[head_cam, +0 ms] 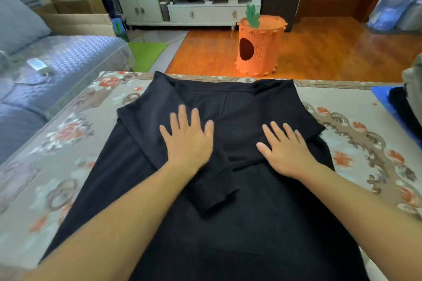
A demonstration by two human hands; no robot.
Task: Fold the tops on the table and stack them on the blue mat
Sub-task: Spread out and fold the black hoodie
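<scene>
One black top (228, 189) spread flat mid-desk (57, 166), both sleeves folded inward across the chest, left sleeve lying over the middle. Two hands on it: left hand (189, 141) flat, fingers straight and spread, pressing the folded left sleeve; right hand (287, 150) flat, fingers spread, pressing the folded right sleeve. No grip closed on the fabric. Near hem of top cut off by bottom frame edge. One blue mat (383, 100) at far right of desk, mostly cut off; dark folded garments (404, 109) stacked on it, count unclear, plus a greyish piece at frame edge, hard to make out. One floral cloth covering desk. Beyond desk: one orange carrot-shaped bin (260, 45) on wood floor, one blue sofa (45, 70) at left.
</scene>
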